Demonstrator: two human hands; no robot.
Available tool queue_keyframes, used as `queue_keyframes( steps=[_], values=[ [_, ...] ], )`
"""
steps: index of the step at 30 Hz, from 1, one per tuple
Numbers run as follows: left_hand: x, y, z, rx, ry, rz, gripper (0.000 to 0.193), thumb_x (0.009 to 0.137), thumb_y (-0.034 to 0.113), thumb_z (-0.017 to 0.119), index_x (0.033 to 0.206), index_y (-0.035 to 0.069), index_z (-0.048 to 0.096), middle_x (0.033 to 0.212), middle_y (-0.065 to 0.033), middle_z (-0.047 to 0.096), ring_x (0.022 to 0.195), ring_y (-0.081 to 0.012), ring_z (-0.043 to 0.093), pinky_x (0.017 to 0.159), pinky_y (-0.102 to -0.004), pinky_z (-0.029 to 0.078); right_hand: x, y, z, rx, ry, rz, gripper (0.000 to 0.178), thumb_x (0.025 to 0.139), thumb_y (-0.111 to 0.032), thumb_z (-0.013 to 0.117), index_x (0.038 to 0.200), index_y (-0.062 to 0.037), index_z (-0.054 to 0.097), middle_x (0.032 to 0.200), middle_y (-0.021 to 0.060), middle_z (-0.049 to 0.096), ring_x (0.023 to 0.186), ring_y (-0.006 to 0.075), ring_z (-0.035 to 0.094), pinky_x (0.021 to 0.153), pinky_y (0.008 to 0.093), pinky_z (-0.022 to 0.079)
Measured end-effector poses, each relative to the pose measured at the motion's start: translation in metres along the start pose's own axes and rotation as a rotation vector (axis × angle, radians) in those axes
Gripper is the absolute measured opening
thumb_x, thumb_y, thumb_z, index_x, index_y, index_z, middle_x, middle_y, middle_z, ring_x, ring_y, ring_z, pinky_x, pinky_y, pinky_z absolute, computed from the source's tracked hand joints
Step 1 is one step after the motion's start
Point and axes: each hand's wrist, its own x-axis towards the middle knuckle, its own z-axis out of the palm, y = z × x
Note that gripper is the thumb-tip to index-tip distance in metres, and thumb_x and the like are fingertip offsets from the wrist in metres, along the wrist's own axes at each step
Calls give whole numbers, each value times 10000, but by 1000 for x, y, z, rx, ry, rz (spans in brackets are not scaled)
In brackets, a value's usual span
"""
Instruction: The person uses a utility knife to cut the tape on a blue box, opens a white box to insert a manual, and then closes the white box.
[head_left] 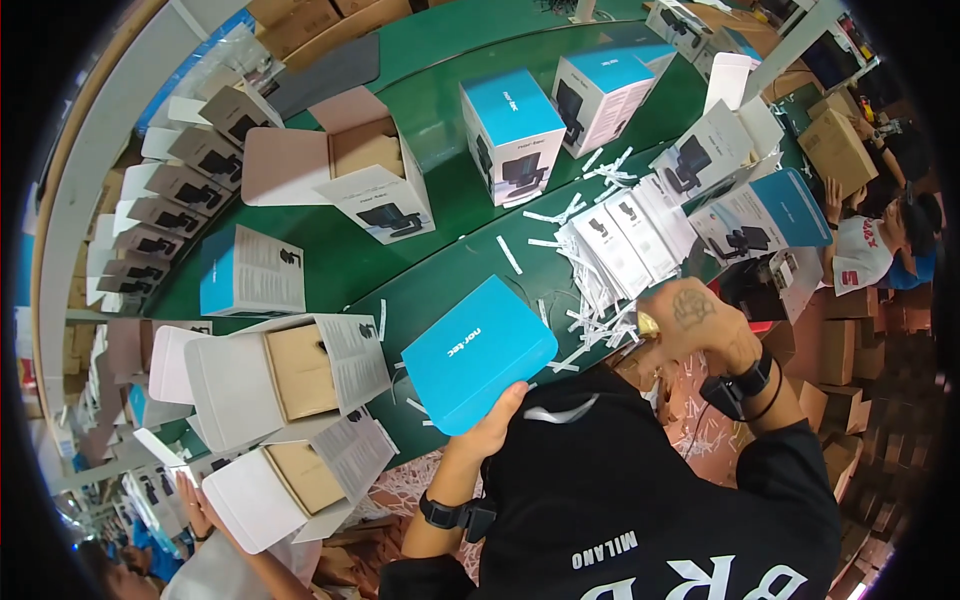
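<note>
My left hand (490, 424) grips a white carton with a blue lid (478, 350) at the near edge of the green table. The thumb lies along the lid's corner, and the other fingers are hidden behind the carton. To the right, my right hand (692, 322) is closed with its fingers curled down. A small yellowish bit shows by its fingertips, too small to name. Just beyond that hand lie stacks of white leaflets (622, 240) with small printed pictures, and a heap of loose white paper strips (597, 322) surrounds them.
Closed blue-topped cartons (512, 130) stand at the back. Open cartons (305, 375) with brown inserts sit at left, another open carton (375, 170) behind. A co-worker's hand (195, 505) touches one at lower left. Another person (870, 245) is at right by a brown box (838, 150).
</note>
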Motion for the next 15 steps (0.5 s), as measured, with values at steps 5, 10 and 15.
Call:
queue_keyframes(
  steps=[5,10,15],
  values=[
    [1,-1,3,28,28,-30,309,952,123,698,1231,-5,672,1167,-104,701,1067,-232,659,939,-387,522,52,-23,7,493,366,-197,656,662,-455,938,1156,-98,698,739,105,672,631,284,692,592,342,542],
    [-3,7,10,-315,107,-171,296,916,31,733,1205,-14,688,1208,-115,700,1086,-226,667,930,-368,533,89,-39,53,532,475,-378,603,702,-394,927,1194,-129,700,765,68,659,618,253,680,569,318,528],
    [-32,36,-1,-389,-43,-526,416,889,60,776,1275,-14,639,1237,-134,678,1109,-237,657,984,-375,511,87,-30,75,358,594,-421,564,726,-367,911,1192,-130,700,724,45,613,560,217,619,522,314,479]
  ],
)
